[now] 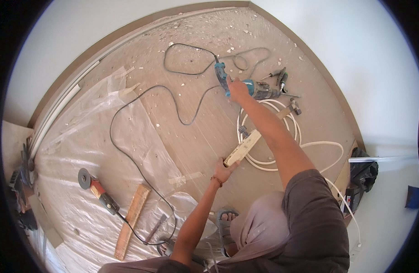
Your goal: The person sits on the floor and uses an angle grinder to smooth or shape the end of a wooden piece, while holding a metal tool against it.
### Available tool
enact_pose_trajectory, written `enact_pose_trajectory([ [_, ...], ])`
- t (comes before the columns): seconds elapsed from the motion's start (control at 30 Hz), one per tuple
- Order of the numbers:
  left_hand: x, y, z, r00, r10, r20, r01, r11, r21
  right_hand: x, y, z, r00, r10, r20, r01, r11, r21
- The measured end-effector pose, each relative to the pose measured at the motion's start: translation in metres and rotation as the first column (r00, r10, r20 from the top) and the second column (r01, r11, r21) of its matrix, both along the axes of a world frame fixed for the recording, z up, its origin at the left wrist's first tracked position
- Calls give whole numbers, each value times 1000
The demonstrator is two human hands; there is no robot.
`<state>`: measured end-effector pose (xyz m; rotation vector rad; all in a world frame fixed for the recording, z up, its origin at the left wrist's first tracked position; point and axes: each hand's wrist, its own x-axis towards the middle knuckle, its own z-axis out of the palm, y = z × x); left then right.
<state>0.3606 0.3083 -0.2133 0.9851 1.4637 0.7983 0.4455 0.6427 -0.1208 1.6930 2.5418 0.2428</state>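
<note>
My left hand [225, 167] is closed on one end of a cream-yellow bar [245, 148], which slants up to the right across a coil of white cable [300, 136]. My right hand [237, 88] reaches forward and grips a teal rotary hammer drill [263, 91] with a bit fitted, lying on the floor at the upper middle. A hammer [297, 108] shows just below the drill bit, its handle partly hidden behind my right forearm. Hand tools with dark handles [281, 78] lie beside the drill.
An angle grinder [107, 200] and a wooden plank [132, 223] lie on plastic sheeting [82, 150] at left. Black cord [132, 154] loops over the dusty floor, among rubble bits. White trunking [54, 113] runs along the left wall; a black bag [364, 175] and metal rail [373, 159] sit at right.
</note>
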Motion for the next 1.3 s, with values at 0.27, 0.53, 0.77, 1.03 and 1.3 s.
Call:
enact_pose_trajectory([
  [0.27,-24,-3,15,1000,-17,-15,18,997,72,10,26,3,988,153,19,-152,988,-38],
  [0.53,-78,-20,55,928,-85,-364,160,970,181,27,49,18,997,81,8,-81,996,-49],
  [0.77,-109,-26,21,747,-10,-665,250,931,266,20,44,9,997,57,61,-51,993,-104],
  [1.03,-94,-22,7,721,21,-692,243,928,281,-1,24,39,944,-121,-306,-49,867,-496],
  [1.3,-103,-31,4,723,82,-686,191,931,312,-68,-127,100,973,90,-211,-224,587,-778],
])
